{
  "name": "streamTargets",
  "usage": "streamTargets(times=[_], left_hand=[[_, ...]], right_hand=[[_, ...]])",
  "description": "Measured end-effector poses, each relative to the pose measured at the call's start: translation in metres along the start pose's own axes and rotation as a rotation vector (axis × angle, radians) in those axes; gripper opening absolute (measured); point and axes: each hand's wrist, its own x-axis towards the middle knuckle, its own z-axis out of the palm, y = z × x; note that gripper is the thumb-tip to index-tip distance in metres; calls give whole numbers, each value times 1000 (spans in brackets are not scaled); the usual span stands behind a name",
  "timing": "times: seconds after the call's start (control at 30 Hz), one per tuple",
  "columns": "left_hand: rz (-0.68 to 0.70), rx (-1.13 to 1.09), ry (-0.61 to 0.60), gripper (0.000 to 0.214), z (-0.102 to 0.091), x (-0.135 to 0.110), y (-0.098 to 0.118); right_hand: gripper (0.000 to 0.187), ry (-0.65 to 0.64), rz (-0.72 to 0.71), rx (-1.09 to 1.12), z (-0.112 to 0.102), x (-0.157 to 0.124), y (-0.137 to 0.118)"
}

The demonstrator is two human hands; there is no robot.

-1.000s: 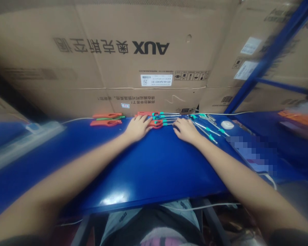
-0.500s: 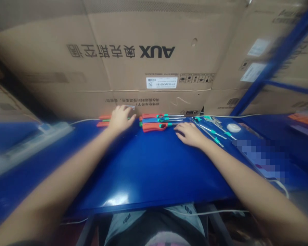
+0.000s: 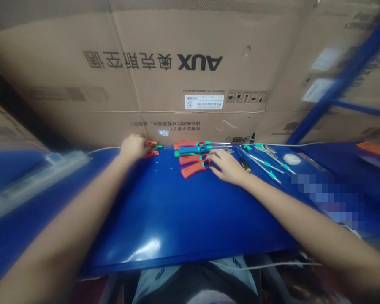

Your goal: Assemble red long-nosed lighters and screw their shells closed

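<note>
At the back of the blue table, my left hand (image 3: pixel 134 147) is curled over a small group of orange and green handle pieces (image 3: pixel 152 148). Their right ends stick out past my fingers; the rest is hidden. My right hand (image 3: pixel 226 166) has its fingers closed at the front end of an orange gas lighter (image 3: pixel 193 169), which lies slightly tilted. Behind it, another orange lighter (image 3: pixel 190 159), a blue lighter (image 3: pixel 190 150), a green piece (image 3: pixel 180 154) and a far orange lighter (image 3: pixel 193 144) lie side by side, metal tubes mostly pointing right.
Loose metal tubes with teal fittings (image 3: pixel 267 164) lie to the right, near a yellow-and-black screwdriver (image 3: pixel 245 164) and a white round object (image 3: pixel 291 159). A cardboard wall (image 3: pixel 164 93) stands behind the table. A long pale tray (image 3: pixel 44 181) lies left.
My left hand has moved left onto the handle pieces. My right hand has come slightly nearer, and an orange lighter now lies angled at the front of the row.
</note>
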Motion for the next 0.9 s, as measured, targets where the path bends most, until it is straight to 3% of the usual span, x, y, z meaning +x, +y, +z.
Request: streamTargets(times=[0.1, 0.23, 0.33, 0.43, 0.53, 0.7, 0.8, 0.9], left_hand=[[-16, -1, -13, 21, -12, 3, 1], [-4, 4, 12, 24, -48, 3, 5], [104, -132, 19, 23, -77, -8, 21], [308, -330, -36, 15, -90, -32, 55], [534, -429, -115, 12, -82, -65, 100], [734, -409, -155, 13, -49, -115, 160], [759, -404, -145, 13, -36, -131, 173], [731, -441, -123, 25, -32, -136, 172]], right_hand=[[22, -64, -60, 71, 4, 13, -4], [12, -88, -90, 129, 5, 23, -4], [16, -42, -69, 158, 2, 23, -3], [16, -11, -29, 154, -2, 25, 2], [17, -20, 19, 113, -2, 31, 9], [17, -19, 86, 63, 5, 39, 8], [19, -14, 98, 53, 8, 38, 2], [21, -15, 107, 39, 6, 34, -1]])
